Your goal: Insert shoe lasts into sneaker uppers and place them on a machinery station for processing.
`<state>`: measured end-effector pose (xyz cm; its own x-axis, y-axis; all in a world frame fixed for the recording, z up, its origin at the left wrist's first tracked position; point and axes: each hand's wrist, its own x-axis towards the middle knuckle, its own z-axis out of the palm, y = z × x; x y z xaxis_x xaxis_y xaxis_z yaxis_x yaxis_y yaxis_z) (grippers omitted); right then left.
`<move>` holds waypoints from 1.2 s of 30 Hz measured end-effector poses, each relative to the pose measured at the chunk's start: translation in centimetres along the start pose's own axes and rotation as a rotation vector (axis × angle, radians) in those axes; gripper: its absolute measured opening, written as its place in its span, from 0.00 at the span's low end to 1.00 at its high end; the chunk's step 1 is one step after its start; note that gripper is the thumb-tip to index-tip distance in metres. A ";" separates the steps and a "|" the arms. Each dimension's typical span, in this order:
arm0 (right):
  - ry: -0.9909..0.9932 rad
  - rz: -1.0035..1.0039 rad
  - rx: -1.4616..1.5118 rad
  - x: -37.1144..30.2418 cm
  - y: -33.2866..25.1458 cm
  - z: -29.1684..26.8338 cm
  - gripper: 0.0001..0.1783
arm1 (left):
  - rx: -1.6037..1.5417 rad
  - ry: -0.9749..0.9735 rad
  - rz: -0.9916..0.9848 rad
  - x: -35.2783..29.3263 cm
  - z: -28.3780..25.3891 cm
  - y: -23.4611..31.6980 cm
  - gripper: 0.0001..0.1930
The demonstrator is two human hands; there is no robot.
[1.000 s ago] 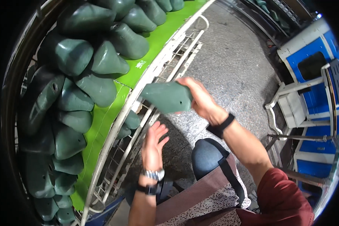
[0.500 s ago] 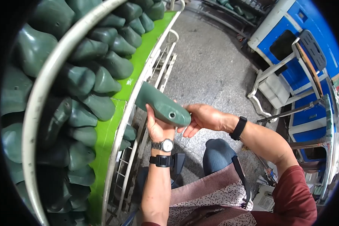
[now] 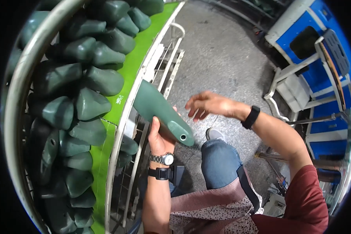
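A dark green shoe last [image 3: 160, 107] lies tilted in my left hand [image 3: 161, 142]. My thumb is over its near side and my other fingers go underneath, mostly hidden. The end nearer me has a round hole, and the far end reaches to the white edge of the rack. Apart from the last, to its right, my right hand [image 3: 212, 104] hangs in the air with fingers loosely curved and spread, holding nothing. It is slightly blurred.
On my left a rack with a green shelf edge [image 3: 126, 80] carries several green shoe lasts [image 3: 91, 103] behind a curved white rail [image 3: 12, 87]. More lasts sit on a lower level. A blue and white machine [image 3: 300, 43] and a white metal frame [image 3: 279, 84] stand at the right on grey floor.
My right hand has let go of the last's near end and moved up and away. The last now points more toward me in my left hand. The view has shifted a little.
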<state>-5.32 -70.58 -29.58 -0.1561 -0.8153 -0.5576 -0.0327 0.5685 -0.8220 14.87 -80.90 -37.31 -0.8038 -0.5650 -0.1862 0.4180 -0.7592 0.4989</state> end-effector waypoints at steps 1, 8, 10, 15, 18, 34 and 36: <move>0.013 -0.014 0.011 1.0 0.0 -0.6 0.21 | 0.014 -0.005 0.016 0.3 -0.1 0.0 0.32; 0.002 -0.101 0.088 7.4 -0.1 -3.0 0.19 | -0.029 -0.067 0.035 1.2 -0.4 0.7 0.33; -0.025 -0.110 0.076 10.0 -0.5 -3.9 0.20 | -0.033 -0.095 0.044 1.6 -1.2 0.6 0.33; 0.388 -0.521 -0.504 22.4 -2.7 -6.6 0.24 | -0.093 0.028 0.089 1.3 -3.1 0.8 0.33; 0.343 -0.290 -0.613 26.7 -8.0 -4.2 0.39 | -0.018 0.201 0.213 -0.8 -3.1 1.8 0.33; 1.158 -0.324 -0.493 41.3 -9.4 5.7 0.44 | 0.468 0.642 0.329 -3.4 -2.8 2.5 0.38; 0.891 -0.314 -0.698 38.1 -9.8 3.8 0.36 | 0.586 0.758 0.510 -3.2 -1.7 2.9 0.38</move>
<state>-7.17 -107.67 -43.18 -0.6713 -0.7229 0.1638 -0.6837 0.5186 -0.5134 19.39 -81.80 -36.68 -0.0380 -0.9756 -0.2161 0.2000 -0.2194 0.9549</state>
